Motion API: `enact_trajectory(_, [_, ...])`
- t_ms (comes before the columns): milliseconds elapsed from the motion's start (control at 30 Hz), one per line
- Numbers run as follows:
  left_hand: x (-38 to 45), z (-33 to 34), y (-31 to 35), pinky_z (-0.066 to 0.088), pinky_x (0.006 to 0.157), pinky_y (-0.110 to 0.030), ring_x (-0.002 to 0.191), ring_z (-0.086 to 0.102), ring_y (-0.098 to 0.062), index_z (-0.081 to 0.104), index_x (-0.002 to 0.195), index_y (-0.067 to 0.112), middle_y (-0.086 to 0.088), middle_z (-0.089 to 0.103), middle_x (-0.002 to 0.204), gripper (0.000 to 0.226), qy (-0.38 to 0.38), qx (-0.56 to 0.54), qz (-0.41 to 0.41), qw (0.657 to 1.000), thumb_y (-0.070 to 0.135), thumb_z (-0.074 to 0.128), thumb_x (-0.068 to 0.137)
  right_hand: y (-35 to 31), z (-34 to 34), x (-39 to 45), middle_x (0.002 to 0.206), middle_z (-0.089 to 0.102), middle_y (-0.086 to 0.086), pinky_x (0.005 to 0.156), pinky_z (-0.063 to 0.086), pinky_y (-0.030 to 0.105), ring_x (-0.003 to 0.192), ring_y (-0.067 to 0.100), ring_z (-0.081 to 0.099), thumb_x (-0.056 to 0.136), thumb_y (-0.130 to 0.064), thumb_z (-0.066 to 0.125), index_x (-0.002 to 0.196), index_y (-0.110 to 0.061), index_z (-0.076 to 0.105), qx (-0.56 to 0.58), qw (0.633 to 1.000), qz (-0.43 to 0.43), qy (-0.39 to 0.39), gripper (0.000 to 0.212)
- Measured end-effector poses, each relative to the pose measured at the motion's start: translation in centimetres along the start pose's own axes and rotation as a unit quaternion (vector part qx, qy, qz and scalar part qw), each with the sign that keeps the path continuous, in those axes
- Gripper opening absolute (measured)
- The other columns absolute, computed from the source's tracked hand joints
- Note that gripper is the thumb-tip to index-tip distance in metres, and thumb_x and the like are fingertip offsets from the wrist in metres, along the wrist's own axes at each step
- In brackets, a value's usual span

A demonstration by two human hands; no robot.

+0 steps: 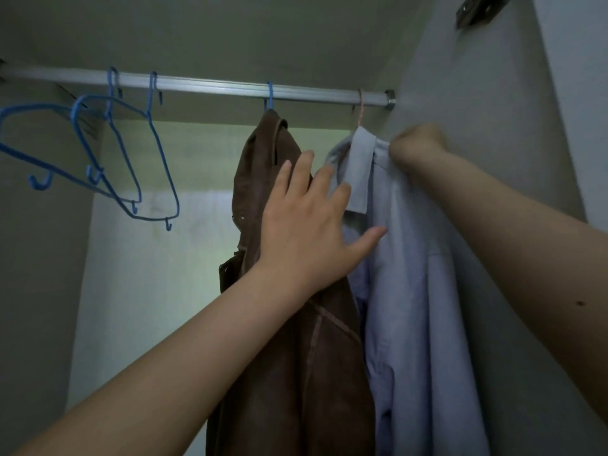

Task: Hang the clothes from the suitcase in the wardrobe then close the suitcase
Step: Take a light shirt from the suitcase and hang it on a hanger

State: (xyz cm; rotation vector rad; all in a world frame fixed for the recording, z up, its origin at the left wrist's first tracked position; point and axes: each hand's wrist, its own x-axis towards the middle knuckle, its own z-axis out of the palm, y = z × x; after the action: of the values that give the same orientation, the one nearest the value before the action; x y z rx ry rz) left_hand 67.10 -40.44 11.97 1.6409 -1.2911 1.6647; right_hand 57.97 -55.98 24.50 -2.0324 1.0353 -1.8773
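No label or writing we can read. Pale blue shirt (411, 291) hangs on a pink hanger (361, 108) at the right end of the wardrobe rail (210, 88), just beside the side wall (487, 93). Our right hand (416, 144) grips its shoulder, fingers curled. Our left hand (309, 225), fingers spread, lies on the shirt front, overlapping the brown jacket (283, 324) hanging alongside. Two empty blue hangers (131, 153) hang left.
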Motion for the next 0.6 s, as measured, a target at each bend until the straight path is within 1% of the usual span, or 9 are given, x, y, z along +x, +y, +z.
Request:
enact_trajectory(100, [-0.2, -0.1, -0.1, 0.012, 0.115, -0.044, 0.141, 0.019, -0.03, 0.055, 0.127, 0.018, -0.007, 0.043, 0.143, 0.069, -0.002, -0.003, -0.003, 1.0, 0.064, 0.029, 0.083, -0.8, -0.8, -2.0, 0.125, 0.058, 0.019, 0.091, 0.044, 0.031, 0.116, 0.035, 0.055, 0.088, -0.02, 0.053, 0.117, -0.003, 0.061, -0.017, 1.0, -0.025, -0.009, 0.035])
enact_trajectory(167, [-0.4, -0.6, -0.3, 0.01, 0.115, -0.042, 0.142, 0.017, -0.028, 0.053, 0.129, 0.02, -0.007, 0.04, 0.145, 0.063, -0.001, -0.02, -0.01, 1.0, 0.06, 0.035, 0.085, -1.4, -1.3, -3.5, 0.123, 0.059, 0.02, 0.088, 0.044, 0.031, 0.114, 0.036, 0.055, 0.086, -0.022, 0.055, 0.116, -0.004, 0.061, -0.049, 0.997, -0.05, -0.019, 0.036])
enact_trajectory(233, [-0.8, -1.2, -0.5, 0.008, 0.115, -0.039, 0.143, 0.014, -0.024, 0.05, 0.132, 0.02, -0.007, 0.034, 0.149, 0.059, 0.002, -0.056, -0.025, 0.998, 0.057, 0.04, 0.086, -2.4, -1.7, -5.1, 0.124, 0.057, 0.021, 0.091, 0.043, 0.032, 0.116, 0.037, 0.051, 0.085, -0.026, 0.053, 0.116, -0.006, 0.061, -0.085, 0.993, -0.076, -0.009, 0.038])
enact_trajectory(300, [-1.4, -2.3, -1.3, 0.012, 0.116, -0.037, 0.144, 0.014, -0.02, 0.046, 0.135, 0.02, -0.005, 0.028, 0.153, 0.06, 0.003, -0.09, -0.042, 0.995, 0.055, 0.042, 0.087, -4.0, -2.6, -6.9, 0.127, 0.054, 0.022, 0.095, 0.041, 0.034, 0.119, 0.038, 0.048, 0.084, -0.03, 0.05, 0.115, -0.009, 0.063, -0.099, 0.99, -0.105, 0.001, 0.039])
enact_trajectory(333, [-1.7, -3.0, -1.8, 0.017, 0.115, -0.037, 0.143, 0.017, -0.019, 0.045, 0.136, 0.02, -0.004, 0.028, 0.153, 0.06, 0.005, -0.101, -0.051, 0.994, 0.055, 0.042, 0.087, -4.7, -3.2, -7.7, 0.127, 0.054, 0.021, 0.095, 0.041, 0.034, 0.118, 0.038, 0.048, 0.085, -0.031, 0.049, 0.113, -0.011, 0.066, -0.085, 0.989, -0.121, 0.011, 0.038])
enact_trajectory(400, [-2.8, -5.0, -3.9, 0.025, 0.11, -0.035, 0.14, 0.025, -0.018, 0.045, 0.136, 0.022, -0.001, 0.034, 0.15, 0.061, 0.023, -0.107, -0.087, 0.99, 0.056, 0.041, 0.085, -6.6, -4.2, -9.7, 0.125, 0.056, 0.018, 0.092, 0.041, 0.033, 0.115, 0.037, 0.051, 0.087, -0.03, 0.049, 0.107, -0.014, 0.069, -0.027, 0.986, -0.158, 0.039, 0.033])
enact_trajectory(500, [-5.5, -8.1, -7.8, 0.03, 0.105, -0.033, 0.136, 0.03, -0.015, 0.043, 0.137, 0.025, 0.004, 0.037, 0.147, 0.059, 0.02, -0.101, -0.147, 0.984, 0.057, 0.039, 0.087, -9.8, -5.1, -13.5, 0.119, 0.061, 0.009, 0.091, 0.04, 0.031, 0.112, 0.03, 0.054, 0.088, -0.03, 0.048, 0.103, -0.019, 0.069, 0.078, 0.969, -0.219, 0.084, 0.028])
enact_trajectory(567, [-7.7, -9.8, -9.9, 0.03, 0.106, -0.033, 0.137, 0.028, -0.013, 0.041, 0.138, 0.027, 0.006, 0.035, 0.148, 0.058, 0.0, -0.106, -0.182, 0.978, 0.056, 0.037, 0.088, -11.9, -5.1, -16.0, 0.112, 0.063, 0.006, 0.088, 0.039, 0.028, 0.106, 0.023, 0.057, 0.089, -0.027, 0.05, 0.1, -0.019, 0.069, 0.146, 0.953, -0.253, 0.075, 0.024])
enact_trajectory(600, [-8.7, -10.8, -10.8, 0.03, 0.105, -0.034, 0.137, 0.027, -0.013, 0.041, 0.139, 0.027, 0.006, 0.034, 0.148, 0.057, -0.003, -0.109, -0.201, 0.974, 0.055, 0.037, 0.089, -13.0, -4.8, -17.1, 0.109, 0.065, 0.005, 0.086, 0.04, 0.027, 0.102, 0.021, 0.058, 0.088, -0.024, 0.051, 0.099, -0.018, 0.069, 0.176, 0.947, -0.264, 0.052, 0.022])
